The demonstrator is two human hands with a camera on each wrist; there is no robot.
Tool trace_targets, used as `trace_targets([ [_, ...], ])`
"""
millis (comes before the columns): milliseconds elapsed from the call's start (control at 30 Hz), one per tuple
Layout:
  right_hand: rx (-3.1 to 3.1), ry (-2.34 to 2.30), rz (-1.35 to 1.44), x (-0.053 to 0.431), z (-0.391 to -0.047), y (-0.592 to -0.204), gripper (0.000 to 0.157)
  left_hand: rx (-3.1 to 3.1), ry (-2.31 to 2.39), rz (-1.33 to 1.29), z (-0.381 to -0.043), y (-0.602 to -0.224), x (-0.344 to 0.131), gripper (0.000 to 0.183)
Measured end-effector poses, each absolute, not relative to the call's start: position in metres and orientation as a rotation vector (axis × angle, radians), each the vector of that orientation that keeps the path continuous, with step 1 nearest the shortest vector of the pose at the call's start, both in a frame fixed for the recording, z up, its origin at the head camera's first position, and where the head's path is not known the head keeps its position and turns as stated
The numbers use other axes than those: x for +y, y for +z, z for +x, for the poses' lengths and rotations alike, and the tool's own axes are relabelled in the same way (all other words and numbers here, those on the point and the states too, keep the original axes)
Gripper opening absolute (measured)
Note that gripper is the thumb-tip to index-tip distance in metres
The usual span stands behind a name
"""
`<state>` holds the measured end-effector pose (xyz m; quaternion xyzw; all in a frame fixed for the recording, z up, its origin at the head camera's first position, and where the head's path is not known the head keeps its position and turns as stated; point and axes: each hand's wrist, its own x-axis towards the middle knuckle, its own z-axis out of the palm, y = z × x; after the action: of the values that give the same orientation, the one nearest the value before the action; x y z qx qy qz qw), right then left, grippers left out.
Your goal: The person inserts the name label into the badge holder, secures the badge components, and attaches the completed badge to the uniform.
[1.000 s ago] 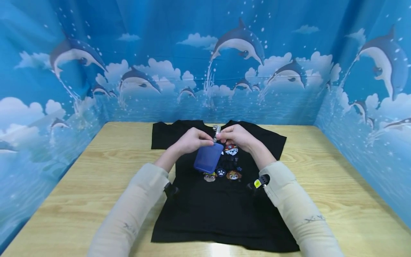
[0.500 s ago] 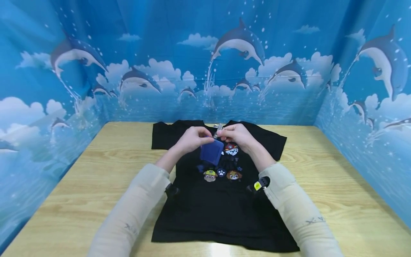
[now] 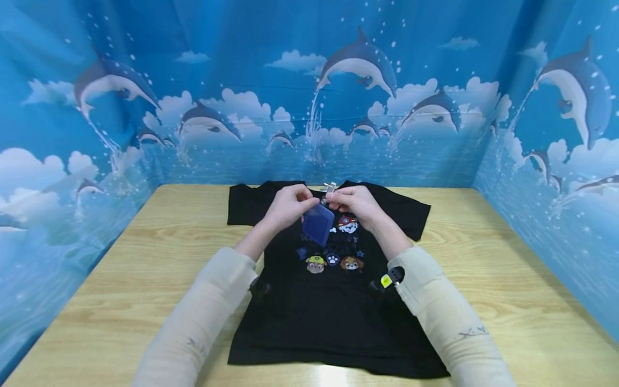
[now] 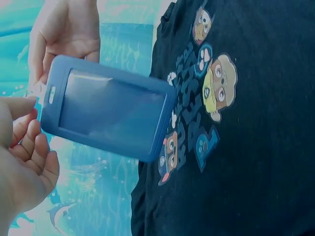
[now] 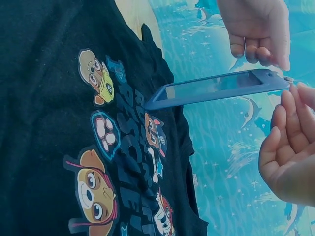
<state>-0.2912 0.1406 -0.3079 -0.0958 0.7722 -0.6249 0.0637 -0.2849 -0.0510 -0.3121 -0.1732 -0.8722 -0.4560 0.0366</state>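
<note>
The right hand (image 3: 359, 202) is pinching a silver-and-clear clip (image 3: 330, 187), presumably so the rectangular blue plastic badge holder (image 4: 108, 113) is hanging above the black printed T-shirt (image 3: 338, 317), far side; the left hand's (image 3: 289, 205) grip isn't showing clearly.

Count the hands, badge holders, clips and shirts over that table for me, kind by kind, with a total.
Left hand and right hand: 2 hands
Blue badge holder: 1
Clip: 1
Black T-shirt: 1
Total: 5
</note>
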Motion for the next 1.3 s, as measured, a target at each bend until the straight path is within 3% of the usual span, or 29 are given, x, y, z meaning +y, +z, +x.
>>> trace_targets([
  [400, 2.327, -2.013, -0.245, 0.136, -0.29, -0.309, 0.015, -2.713, -1.38, -0.542, -0.281, -0.308, -0.039, 0.027],
  [667, 2.404, -1.992, -0.245, 0.13, -0.287, -0.31, 0.025, -2.752, -1.367, -0.471, -0.279, -0.306, -0.036, 0.036],
  [1000, 2.387, -2.04, -0.251, 0.125, -0.286, -0.314, 0.019, -2.806, -1.365, -0.397, -0.278, -0.308, -0.035, 0.045],
  [1300, 2.357, -2.075, -0.22, 0.124, -0.285, -0.314, 0.016, -2.808, -1.439, -0.396, -0.278, -0.309, -0.035, 0.042],
])
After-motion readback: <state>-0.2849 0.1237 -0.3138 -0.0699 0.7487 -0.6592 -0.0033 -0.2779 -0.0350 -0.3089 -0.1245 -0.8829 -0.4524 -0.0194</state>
